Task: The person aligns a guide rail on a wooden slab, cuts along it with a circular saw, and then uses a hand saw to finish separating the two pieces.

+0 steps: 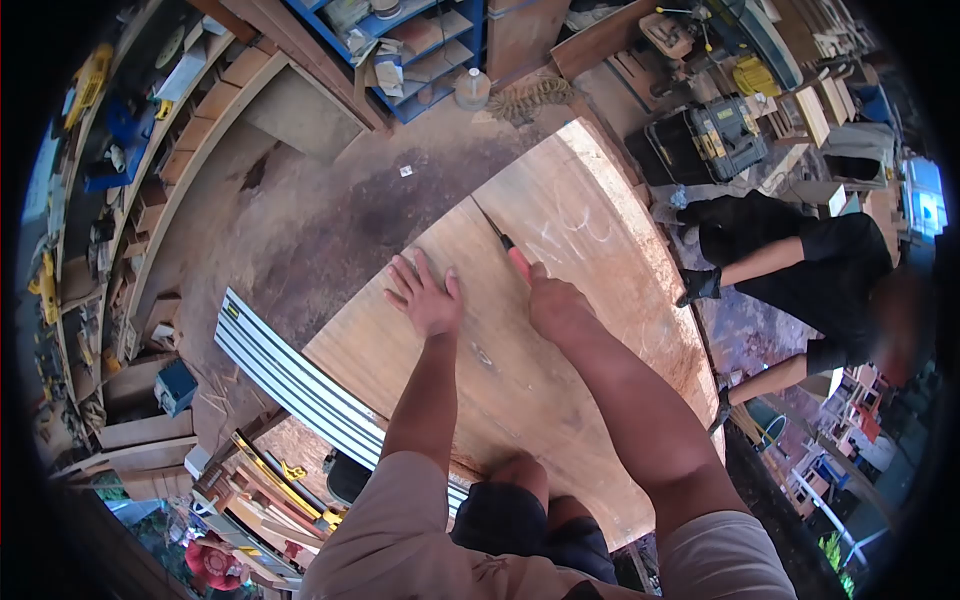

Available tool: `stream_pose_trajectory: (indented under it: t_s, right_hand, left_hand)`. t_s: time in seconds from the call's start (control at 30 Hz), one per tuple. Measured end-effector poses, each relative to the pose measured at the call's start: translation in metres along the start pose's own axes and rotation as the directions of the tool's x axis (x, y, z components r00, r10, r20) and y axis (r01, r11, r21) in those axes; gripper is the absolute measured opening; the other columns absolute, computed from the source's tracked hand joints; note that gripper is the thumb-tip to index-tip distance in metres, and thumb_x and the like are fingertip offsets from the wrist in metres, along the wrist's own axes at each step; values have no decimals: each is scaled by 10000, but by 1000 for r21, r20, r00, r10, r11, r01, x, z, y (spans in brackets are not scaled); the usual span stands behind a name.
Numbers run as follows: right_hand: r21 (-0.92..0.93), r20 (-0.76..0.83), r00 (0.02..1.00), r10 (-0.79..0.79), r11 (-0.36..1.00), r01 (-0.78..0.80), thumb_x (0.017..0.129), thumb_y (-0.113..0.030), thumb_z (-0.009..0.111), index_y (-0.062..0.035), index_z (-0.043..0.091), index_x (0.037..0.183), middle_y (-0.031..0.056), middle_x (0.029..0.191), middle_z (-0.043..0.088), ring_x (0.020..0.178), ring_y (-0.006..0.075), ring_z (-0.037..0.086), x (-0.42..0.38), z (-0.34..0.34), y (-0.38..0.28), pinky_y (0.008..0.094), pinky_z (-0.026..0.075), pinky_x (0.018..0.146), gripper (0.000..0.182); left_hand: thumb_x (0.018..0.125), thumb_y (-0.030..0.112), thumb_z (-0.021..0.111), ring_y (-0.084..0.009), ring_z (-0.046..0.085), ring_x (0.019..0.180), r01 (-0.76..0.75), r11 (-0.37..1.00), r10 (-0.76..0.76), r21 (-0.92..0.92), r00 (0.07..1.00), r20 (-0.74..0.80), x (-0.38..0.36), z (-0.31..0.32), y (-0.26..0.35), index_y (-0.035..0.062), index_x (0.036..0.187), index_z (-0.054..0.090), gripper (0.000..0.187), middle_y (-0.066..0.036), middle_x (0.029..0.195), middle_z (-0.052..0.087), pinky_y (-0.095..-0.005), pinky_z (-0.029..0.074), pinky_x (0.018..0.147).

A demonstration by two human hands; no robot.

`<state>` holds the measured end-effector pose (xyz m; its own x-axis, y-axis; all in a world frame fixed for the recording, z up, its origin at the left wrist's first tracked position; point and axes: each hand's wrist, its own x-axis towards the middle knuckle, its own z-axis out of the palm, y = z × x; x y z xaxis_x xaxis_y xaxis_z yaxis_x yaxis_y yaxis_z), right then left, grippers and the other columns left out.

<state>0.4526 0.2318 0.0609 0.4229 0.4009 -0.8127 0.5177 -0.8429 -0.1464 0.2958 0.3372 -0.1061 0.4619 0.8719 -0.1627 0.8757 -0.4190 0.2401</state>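
A large plywood sheet lies across the middle of the view, with faint chalk-like marks near its far right part. My left hand rests flat on it near the far left edge, fingers spread. In my right hand is a narrow-bladed jab saw, gripped by its red and black handle. Its thin blade points away from me, the tip right at the sheet's far left edge. My legs are against the near part of the sheet.
A co-worker in dark clothes bends at the right, gloved hands at the sheet's edge. Metal rails lie at the left. Blue shelves, a tool case and a coiled rope stand beyond. Wooden shelving lines the left.
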Motion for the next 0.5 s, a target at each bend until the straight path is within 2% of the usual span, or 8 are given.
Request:
stream_pose_trajectory:
  t_s: [0.13, 0.2, 0.3, 0.33, 0.4, 0.47, 0.5]
  right_hand:
    - [45, 17, 1000, -9, 999, 8, 944, -99, 409, -16, 320, 1422, 281, 1108, 646, 1044, 414, 637, -18, -21, 1, 493, 504, 906, 494]
    - [-19, 122, 989, 85, 996, -83, 948, -102, 395, -17, 333, 1419, 280, 1088, 653, 1029, 419, 641, -60, -23, 13, 488, 509, 896, 483]
    - [-109, 154, 979, 135, 987, -119, 953, -100, 415, -5, 396, 1349, 278, 1112, 652, 1039, 398, 656, -70, -21, 16, 480, 522, 895, 407]
    - [-111, 158, 979, 128, 988, -111, 953, -100, 415, -5, 396, 1349, 278, 1112, 652, 1039, 398, 656, -52, -20, 11, 480, 522, 895, 407]
    - [39, 57, 998, 28, 999, -31, 956, -113, 420, -7, 420, 1298, 289, 1095, 653, 1029, 411, 656, -17, -8, 5, 485, 522, 895, 358]
    - [47, 20, 1000, 20, 999, -21, 958, -115, 415, -9, 420, 1297, 290, 1100, 650, 1030, 416, 654, 4, -4, -4, 489, 521, 897, 355]
    - [54, 30, 999, 42, 998, -43, 961, -116, 411, -10, 420, 1297, 292, 1105, 647, 1032, 421, 652, -4, 4, 4, 493, 520, 898, 353]
  left_hand:
    - [947, 492, 446, -377, 73, 1497, -26, 999, 28, 33, 999, -44, 13, 0, 1, 140, 1544, 242, 723, -201, 1614, 122, -614, 36, 1163]
    - [947, 492, 446, -384, 77, 1494, -10, 999, 10, 35, 1000, 9, 0, -2, -1, 137, 1545, 237, 726, -206, 1612, 123, -615, 28, 1162]
    - [947, 486, 447, -387, 80, 1493, 8, 999, -8, 46, 1000, 13, 1, 3, -2, 132, 1544, 236, 726, -211, 1612, 121, -614, 26, 1162]
    - [947, 486, 447, -387, 80, 1493, 15, 999, -15, 51, 1000, 12, 8, 2, -3, 132, 1544, 236, 726, -211, 1612, 121, -614, 26, 1162]
    - [945, 486, 447, -386, 79, 1493, -7, 999, 7, 37, 1000, -4, 0, -2, 0, 135, 1545, 235, 726, -212, 1612, 118, -616, 30, 1161]
    - [938, 496, 451, -394, 76, 1492, -16, 999, 17, 34, 1000, -25, 15, 0, 0, 130, 1546, 234, 742, -216, 1613, 110, -628, 30, 1157]
    - [930, 506, 455, -402, 72, 1491, -22, 999, 22, 37, 1000, 9, 0, 1, -3, 125, 1547, 234, 759, -219, 1613, 103, -641, 29, 1154]
